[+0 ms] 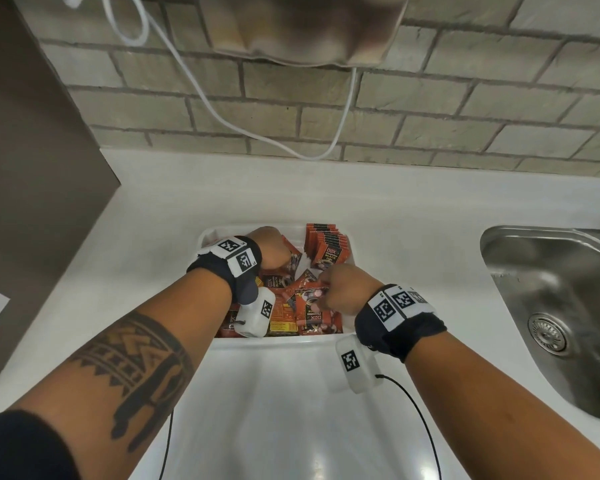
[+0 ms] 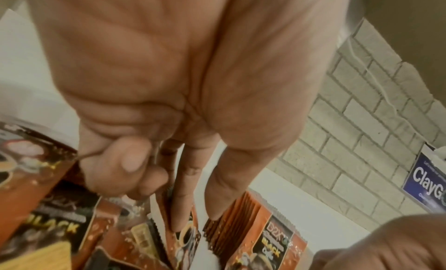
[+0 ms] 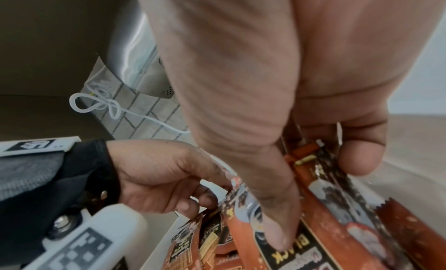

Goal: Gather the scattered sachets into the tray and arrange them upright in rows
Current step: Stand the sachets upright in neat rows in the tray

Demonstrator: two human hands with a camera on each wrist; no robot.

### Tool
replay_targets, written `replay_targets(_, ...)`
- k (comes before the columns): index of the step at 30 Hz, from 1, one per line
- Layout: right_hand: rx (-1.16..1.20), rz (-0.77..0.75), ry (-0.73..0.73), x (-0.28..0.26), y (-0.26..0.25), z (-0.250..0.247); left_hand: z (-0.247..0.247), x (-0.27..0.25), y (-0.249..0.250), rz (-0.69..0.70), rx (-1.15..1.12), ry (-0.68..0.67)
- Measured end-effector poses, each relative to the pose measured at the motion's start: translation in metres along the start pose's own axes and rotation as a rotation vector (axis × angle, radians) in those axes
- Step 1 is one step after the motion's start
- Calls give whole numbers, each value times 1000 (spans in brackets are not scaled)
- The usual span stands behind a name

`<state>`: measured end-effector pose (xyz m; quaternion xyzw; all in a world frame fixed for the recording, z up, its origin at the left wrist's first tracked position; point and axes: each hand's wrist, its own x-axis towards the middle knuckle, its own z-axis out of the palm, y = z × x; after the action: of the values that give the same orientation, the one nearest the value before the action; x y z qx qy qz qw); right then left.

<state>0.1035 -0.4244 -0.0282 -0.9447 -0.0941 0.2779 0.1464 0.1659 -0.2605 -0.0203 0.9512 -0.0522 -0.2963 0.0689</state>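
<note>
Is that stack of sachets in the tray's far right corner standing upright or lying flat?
Upright. The row of sachets stands on edge, packed face to face in the tray; the loose sachets nearer the person lie flat and jumbled.

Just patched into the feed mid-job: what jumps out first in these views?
Orange-and-black sachets lie in a jumbled heap across the near part of the white tray, with one neat upright row standing at its far right. Both hands are down in the pile: the left hand pinches a sachet at the far left, and the right hand grips several near the middle. A steel sink sits to the right.
</note>
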Motion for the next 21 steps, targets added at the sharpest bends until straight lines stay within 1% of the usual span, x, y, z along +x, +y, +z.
replay_targets(3, 85, -5, -4, -2, 4, -1, -4, -6, -7, -27, -77, 59)
replay_targets(6, 174, -14, 12, -6, 8, -4, -4, -8, -17, -63, -205, 128)
replay_targets(9, 203, -40, 34, -11, 15, -9, -3, -12, -28, -98, -359, 198)
replay_targets(12, 329, -84, 51, -14, 25, -12, -1, -17, -38, -79, -446, 243)
replay_targets(14, 448, -114, 73, -17, 31, -13, 0, -20, -44, -48, -495, 254)
replay_targets(17, 604, -149, 88, -19, 37, -13, 3, -28, -44, 24, -497, 260)
replay_targets(21, 756, -182, 93, -21, 31, -10, 4, -39, -33, 174, -729, 190)
